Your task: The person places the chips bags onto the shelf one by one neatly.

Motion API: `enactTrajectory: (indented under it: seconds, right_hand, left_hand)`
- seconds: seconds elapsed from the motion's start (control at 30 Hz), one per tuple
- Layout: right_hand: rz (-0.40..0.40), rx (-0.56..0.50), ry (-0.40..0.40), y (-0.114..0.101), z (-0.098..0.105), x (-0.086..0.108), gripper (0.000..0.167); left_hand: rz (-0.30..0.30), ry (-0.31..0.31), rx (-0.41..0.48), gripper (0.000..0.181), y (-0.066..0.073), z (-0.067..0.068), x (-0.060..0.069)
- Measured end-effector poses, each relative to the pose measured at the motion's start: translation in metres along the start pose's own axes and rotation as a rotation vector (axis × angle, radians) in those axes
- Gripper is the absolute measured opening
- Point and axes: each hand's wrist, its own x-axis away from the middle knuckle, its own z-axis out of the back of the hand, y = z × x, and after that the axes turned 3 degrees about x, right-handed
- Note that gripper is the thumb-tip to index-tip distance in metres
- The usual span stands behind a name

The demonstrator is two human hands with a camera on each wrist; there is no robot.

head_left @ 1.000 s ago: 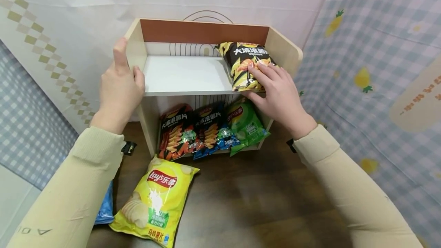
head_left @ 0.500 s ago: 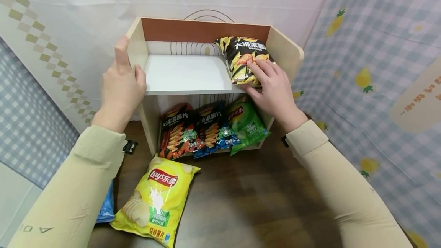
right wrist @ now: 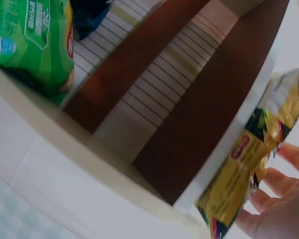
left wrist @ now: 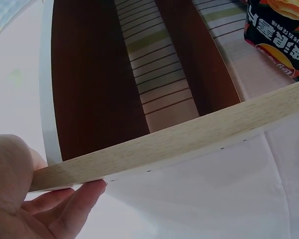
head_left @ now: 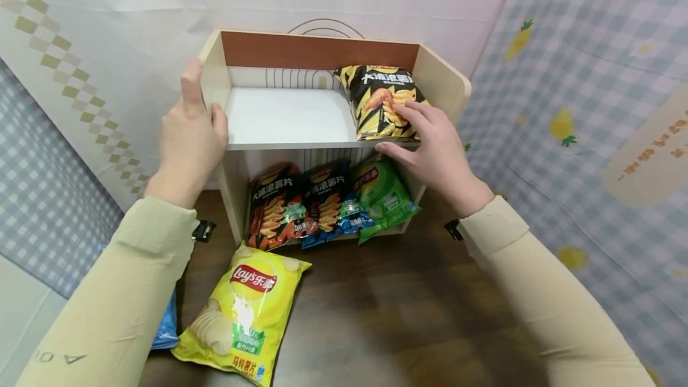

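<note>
The left hand [head_left: 192, 130] grips the left side panel of the wooden shelf unit [head_left: 212, 70]; in the left wrist view, thumb and fingers of that hand [left wrist: 50, 209] lie on opposite sides of the panel's edge [left wrist: 189, 134]. On the upper shelf [head_left: 290, 115], at its right end, lies a black and yellow chip bag [head_left: 384, 103]. The right hand [head_left: 438, 151] rests its fingertips on this bag's lower right part, its thumb near the shelf's front edge. From the right wrist camera, the fingers [right wrist: 276, 186] spread beside the bag [right wrist: 236, 172].
Below stand a red and black bag [head_left: 276, 211], a blue and black bag [head_left: 330, 208] and a green bag [head_left: 384, 199]. A yellow bag [head_left: 247, 309] lies on the brown table [head_left: 387, 315], with a blue bag [head_left: 166, 324] partly behind the left sleeve. Checked cloth [head_left: 570, 76] hangs right.
The black and yellow bag's front end moved up, then back down onto the shelf. The right hand moved slightly up and left, then back, its fingers now more to the bag's right. The left hand stayed put.
</note>
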Motion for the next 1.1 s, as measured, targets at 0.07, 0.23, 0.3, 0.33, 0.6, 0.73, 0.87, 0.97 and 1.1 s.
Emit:
enactTrajectory:
  seconds: [0.07, 0.23, 0.3, 0.33, 0.6, 0.73, 0.87, 0.97, 1.1]
  right_hand:
    - [0.011, -0.009, 0.06, 0.001, 0.004, -0.003, 0.064]
    - [0.034, -0.022, 0.285, 0.009, 0.019, -0.02, 0.05]
    - [0.004, -0.011, 0.332, 0.015, 0.025, -0.028, 0.049]
    - [-0.033, -0.008, 0.329, 0.018, 0.027, -0.032, 0.05]
    - [-0.504, -0.165, -0.085, 0.045, 0.044, -0.058, 0.073]
    - [-0.67, -0.242, -0.298, 0.052, 0.054, -0.072, 0.076]
    - [-0.745, -0.195, -0.416, 0.053, 0.056, -0.088, 0.063]
    - [-0.724, -0.093, -0.476, 0.053, 0.055, -0.094, 0.051]
    - [-0.669, 0.001, -0.548, 0.051, 0.054, -0.097, 0.045]
  left_hand:
    - [-0.012, 0.0, -0.003, 0.058, -0.004, 0.003, 0.001]
    - [-0.08, 0.008, 0.014, 0.067, -0.017, 0.01, 0.017]
    - [-0.105, 0.005, 0.048, 0.071, -0.022, 0.013, 0.028]
    - [-0.109, -0.002, 0.072, 0.073, -0.024, 0.014, 0.035]
    - [0.022, -0.24, 0.14, 0.076, -0.031, 0.01, 0.101]
    - [0.069, -0.504, 0.023, 0.087, -0.033, 0.004, 0.14]
    - [0.053, -0.643, -0.069, 0.097, -0.039, -0.004, 0.171]
    - [0.072, -0.707, -0.106, 0.102, -0.044, -0.009, 0.189]
    - [0.151, -0.818, -0.136, 0.112, -0.05, -0.013, 0.205]
